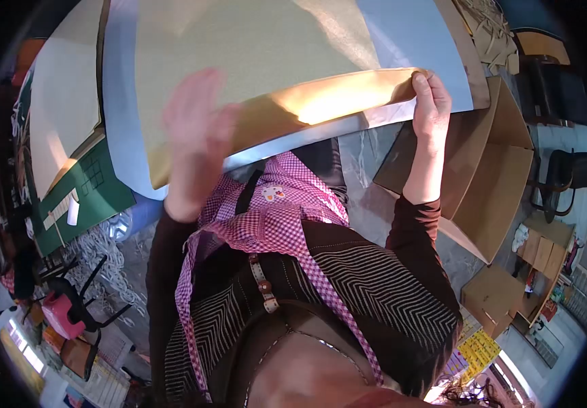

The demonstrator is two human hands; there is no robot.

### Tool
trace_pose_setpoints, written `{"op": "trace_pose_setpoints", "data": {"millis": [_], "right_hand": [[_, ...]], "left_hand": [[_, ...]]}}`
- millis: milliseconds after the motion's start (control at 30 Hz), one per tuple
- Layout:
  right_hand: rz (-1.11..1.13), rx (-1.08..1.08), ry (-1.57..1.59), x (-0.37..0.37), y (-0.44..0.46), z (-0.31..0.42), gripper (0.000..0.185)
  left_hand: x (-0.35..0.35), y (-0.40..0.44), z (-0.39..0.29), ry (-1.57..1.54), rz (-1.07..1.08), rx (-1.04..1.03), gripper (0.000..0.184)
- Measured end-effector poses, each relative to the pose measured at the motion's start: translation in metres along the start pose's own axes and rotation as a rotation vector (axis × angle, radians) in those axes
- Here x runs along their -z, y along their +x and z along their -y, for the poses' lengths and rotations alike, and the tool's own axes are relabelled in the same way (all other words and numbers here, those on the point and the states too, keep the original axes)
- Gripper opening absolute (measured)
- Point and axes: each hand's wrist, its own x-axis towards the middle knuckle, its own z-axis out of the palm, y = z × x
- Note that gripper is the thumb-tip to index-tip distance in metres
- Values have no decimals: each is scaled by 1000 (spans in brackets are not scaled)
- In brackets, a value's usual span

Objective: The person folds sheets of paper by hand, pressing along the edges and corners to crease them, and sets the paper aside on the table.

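Observation:
A large sheet [259, 54], pale grey-green on top with a tan edge strip, covers much of the table in front of me. My right hand [431, 102] pinches the far right end of the tan strip, where the edge is lifted or folded and sunlight falls on it. Over the left part of the sheet is my left hand [198, 119], blurred by motion, its fingers apart and nothing visible in them. Whether its palm touches the sheet I cannot tell. Beneath the sheet lies a light blue surface [419, 41].
An open cardboard box [501, 183] stands right of the table, with a smaller carton [491, 296] nearer. Leftward are a green board [103, 177], a pale sheet stack [65, 88], tangled white strips [106, 265] and a pink chair [62, 313]. Chairs stand at far right.

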Motion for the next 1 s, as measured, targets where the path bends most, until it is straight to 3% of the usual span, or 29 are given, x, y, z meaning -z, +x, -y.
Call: {"op": "trace_pose_setpoints", "data": {"millis": [33,100,200,500,633,733,800,900,1000], "right_hand": [[15,34,-78,-1,-1,2,18],[9,23,-85,-4,-2,7,17],[13,37,-99,-6,-4,12,17],[51,33,-105,-11,-9,17,18],[143,-25,-57,0,-11,19,23],[192,112,-122,10,-9,21,27],[324,21,-37,17,-9,26,43],[377,37,-21,23,-7,31,48],[395,5,-84,28,-6,35,35]], "left_hand": [[-15,12,-13,-149,-18,-98,43],[-33,34,-41,-260,124,-78,38],[-64,46,-58,-340,98,-171,32],[-83,46,-75,-331,128,-280,6],[-86,48,-74,-342,76,-302,3],[-81,50,-75,-350,128,-311,3],[-80,51,-76,-317,144,-321,3],[-76,53,-80,-332,149,-329,5],[-77,53,-79,-318,142,-337,6]]}}
